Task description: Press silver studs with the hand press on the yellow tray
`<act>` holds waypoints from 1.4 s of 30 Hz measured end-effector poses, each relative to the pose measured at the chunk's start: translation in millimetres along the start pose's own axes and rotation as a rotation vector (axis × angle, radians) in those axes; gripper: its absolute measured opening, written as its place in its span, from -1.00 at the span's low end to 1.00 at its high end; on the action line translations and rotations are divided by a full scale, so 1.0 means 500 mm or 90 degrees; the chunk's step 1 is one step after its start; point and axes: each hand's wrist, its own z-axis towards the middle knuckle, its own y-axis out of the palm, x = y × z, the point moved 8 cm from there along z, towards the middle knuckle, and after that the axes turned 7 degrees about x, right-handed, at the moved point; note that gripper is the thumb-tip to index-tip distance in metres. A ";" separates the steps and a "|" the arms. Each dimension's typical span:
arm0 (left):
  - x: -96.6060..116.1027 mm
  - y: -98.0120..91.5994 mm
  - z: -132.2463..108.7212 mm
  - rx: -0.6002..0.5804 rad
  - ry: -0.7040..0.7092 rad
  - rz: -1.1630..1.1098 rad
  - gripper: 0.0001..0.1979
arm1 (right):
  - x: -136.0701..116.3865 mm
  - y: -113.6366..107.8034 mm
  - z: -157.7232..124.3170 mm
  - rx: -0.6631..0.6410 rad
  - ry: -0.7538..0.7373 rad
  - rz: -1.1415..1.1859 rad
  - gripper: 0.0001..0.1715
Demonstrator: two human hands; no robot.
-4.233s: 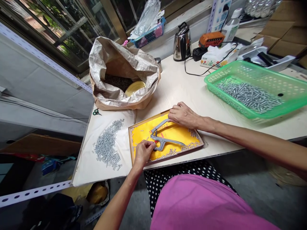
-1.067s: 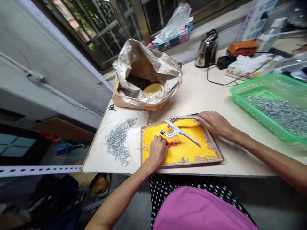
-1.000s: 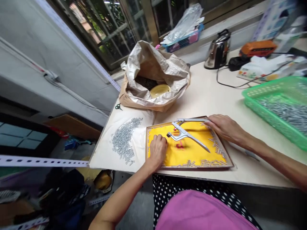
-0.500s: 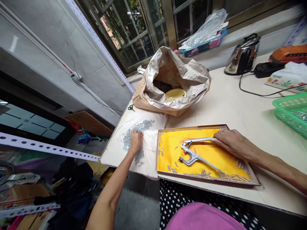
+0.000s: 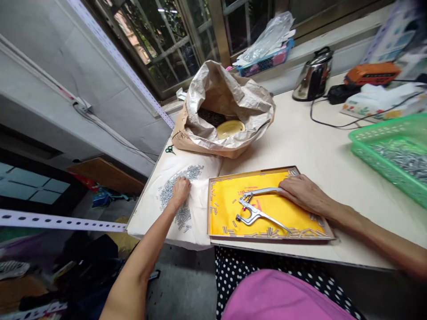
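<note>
My left hand (image 5: 181, 189) rests with curled fingers at the right side of a pile of small grey metal pins (image 5: 170, 186) on a white cloth. Whatever its fingertips hold is hidden. My right hand (image 5: 302, 191) is closed around the end of the upper handle of grey metal hand pliers (image 5: 255, 215) with a C-shaped jaw. These pliers are spread open over a shallow cardboard box (image 5: 209, 209) lined in yellow. Small metal pieces (image 5: 273, 232) lie scattered along the inside edges of the box.
Behind the box stands a large open paper sack (image 5: 227, 149) with a yellow bowl (image 5: 231, 128) inside. Small green scissors (image 5: 170, 150) lie by the sack. At right are a green basket (image 5: 383, 164) of metal parts, a kettle (image 5: 313, 75), a tissue box (image 5: 376, 106) and a black cord.
The view has swung to the right, bringing more of the green basket into sight. My left hand stays at the pin pile, and my right hand keeps hold of the pliers' handle.
</note>
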 end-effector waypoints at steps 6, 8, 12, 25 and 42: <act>0.004 -0.012 0.015 0.008 0.043 -0.015 -0.76 | -0.015 -0.016 0.003 0.005 -0.023 -0.027 -0.41; 0.016 -0.036 0.012 0.053 0.028 -0.088 -0.77 | -0.017 -0.020 0.005 -0.001 -0.028 -0.029 -0.43; 0.089 -0.091 -0.034 0.091 -0.047 -0.421 -0.74 | -0.018 -0.027 0.013 -0.008 -0.055 -0.043 -0.46; 0.330 -0.040 -0.185 -0.153 -0.109 -0.842 -0.63 | -0.053 -0.077 0.064 0.017 -0.142 -0.133 -0.57; 0.345 0.006 -0.213 -0.349 -0.268 -0.837 -0.72 | -0.040 -0.058 0.064 -0.002 -0.126 -0.136 -0.59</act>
